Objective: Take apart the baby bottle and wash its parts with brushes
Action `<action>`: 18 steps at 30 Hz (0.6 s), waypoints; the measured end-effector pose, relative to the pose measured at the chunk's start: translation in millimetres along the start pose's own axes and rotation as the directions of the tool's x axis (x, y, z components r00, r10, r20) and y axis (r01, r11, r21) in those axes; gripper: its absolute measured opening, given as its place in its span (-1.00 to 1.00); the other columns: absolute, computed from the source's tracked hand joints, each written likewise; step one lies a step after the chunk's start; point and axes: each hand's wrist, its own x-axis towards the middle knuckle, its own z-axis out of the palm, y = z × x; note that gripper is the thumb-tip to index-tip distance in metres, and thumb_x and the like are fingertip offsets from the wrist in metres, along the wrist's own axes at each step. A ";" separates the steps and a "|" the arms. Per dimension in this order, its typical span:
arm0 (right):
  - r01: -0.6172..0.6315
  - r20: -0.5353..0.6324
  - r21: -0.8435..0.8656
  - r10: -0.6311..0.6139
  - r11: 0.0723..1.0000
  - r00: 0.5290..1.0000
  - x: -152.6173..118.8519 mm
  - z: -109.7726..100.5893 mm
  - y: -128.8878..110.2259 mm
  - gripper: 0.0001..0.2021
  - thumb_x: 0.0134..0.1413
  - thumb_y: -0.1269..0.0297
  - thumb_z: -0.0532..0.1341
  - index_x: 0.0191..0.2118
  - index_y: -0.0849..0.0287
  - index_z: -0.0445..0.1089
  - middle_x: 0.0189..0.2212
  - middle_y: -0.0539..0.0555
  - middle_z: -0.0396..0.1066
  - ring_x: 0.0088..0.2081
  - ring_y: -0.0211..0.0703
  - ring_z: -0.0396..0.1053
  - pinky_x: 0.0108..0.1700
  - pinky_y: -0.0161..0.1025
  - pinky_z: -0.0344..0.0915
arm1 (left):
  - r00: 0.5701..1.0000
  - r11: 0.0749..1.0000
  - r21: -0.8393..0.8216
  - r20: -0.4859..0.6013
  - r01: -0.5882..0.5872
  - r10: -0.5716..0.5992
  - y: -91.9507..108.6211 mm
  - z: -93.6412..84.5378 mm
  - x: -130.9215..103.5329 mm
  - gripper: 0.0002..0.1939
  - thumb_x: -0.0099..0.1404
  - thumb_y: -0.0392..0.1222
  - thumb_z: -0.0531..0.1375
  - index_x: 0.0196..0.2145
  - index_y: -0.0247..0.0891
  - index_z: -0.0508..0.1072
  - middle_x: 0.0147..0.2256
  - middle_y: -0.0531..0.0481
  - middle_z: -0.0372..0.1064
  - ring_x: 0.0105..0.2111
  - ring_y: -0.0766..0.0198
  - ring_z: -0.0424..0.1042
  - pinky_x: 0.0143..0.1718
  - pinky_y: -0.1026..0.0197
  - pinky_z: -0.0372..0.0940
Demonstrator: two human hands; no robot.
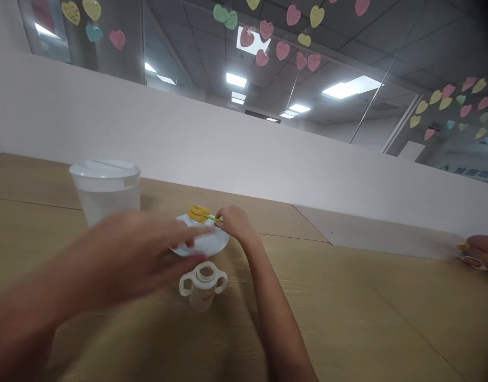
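My right hand (233, 220) pinches a thin green stick (212, 218) at the right rim of a pale plate (212, 245). The stick reaches toward a yellow ring-shaped thing (198, 213) at the plate's back edge; whether the two are joined I cannot tell. My left hand (148, 249), blurred by motion, stretches over the plate's left part with fingers apart, and nothing shows in it. Just below its fingertips stands a whitish two-handled baby bottle (203, 289), upright with its mouth uncovered.
A translucent white bucket (106, 191) with a lid stands behind my left hand. Under everything is a wood-coloured table (347, 307) with seams. At the far right edge are an orange-brown object (482, 246) and a white-rimmed ring. A white wall (228, 159) rises behind the table, with glass above.
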 end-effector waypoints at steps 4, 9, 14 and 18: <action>0.015 0.031 -0.025 -0.015 1.000 0.999 8.6 14.4 2.3 -0.75 0.01 0.19 0.23 -0.18 0.14 0.50 -0.21 0.14 0.49 -0.16 -0.07 0.41 -0.19 -0.27 0.25 | 0.959 0.968 0.169 -0.247 0.184 -0.139 -43.0 -24.8 29.0 -0.55 0.20 0.23 -0.02 -0.15 0.01 0.48 -0.39 0.12 0.49 -0.40 0.18 0.42 -0.36 0.18 0.22; 0.020 0.057 -0.048 -0.017 0.999 0.998 14.9 28.5 2.5 -0.77 0.02 0.17 0.22 -0.20 0.09 0.51 -0.25 0.11 0.50 -0.19 -0.12 0.41 -0.23 -0.30 0.24 | 0.925 0.870 0.316 -0.155 0.378 -0.346 -95.8 -23.0 41.0 -0.50 0.24 0.19 -0.05 -0.11 -0.15 0.46 -0.28 -0.04 0.50 -0.27 0.04 0.42 -0.33 0.12 0.21; 0.026 0.051 -0.075 -0.022 0.997 0.998 18.0 38.5 0.6 -0.77 0.02 0.15 0.22 -0.20 0.06 0.51 -0.26 0.12 0.49 -0.19 -0.12 0.40 -0.25 -0.29 0.22 | 0.952 0.962 0.122 0.164 0.242 -0.260 -107.4 -0.6 53.2 -0.42 0.22 0.24 -0.03 -0.06 -0.23 0.44 -0.17 -0.10 0.48 -0.19 0.05 0.41 -0.22 0.16 0.23; 0.060 0.032 -0.102 -0.057 0.993 0.998 21.9 47.1 2.7 -0.80 0.02 0.21 0.23 -0.22 0.09 0.52 -0.22 0.14 0.47 -0.11 -0.08 0.33 -0.20 -0.27 0.20 | 0.934 0.979 0.076 0.294 0.187 -0.201 -101.1 13.1 59.7 -0.42 0.22 0.18 -0.02 -0.06 -0.32 0.44 -0.11 -0.16 0.44 -0.17 0.08 0.41 -0.21 0.21 0.24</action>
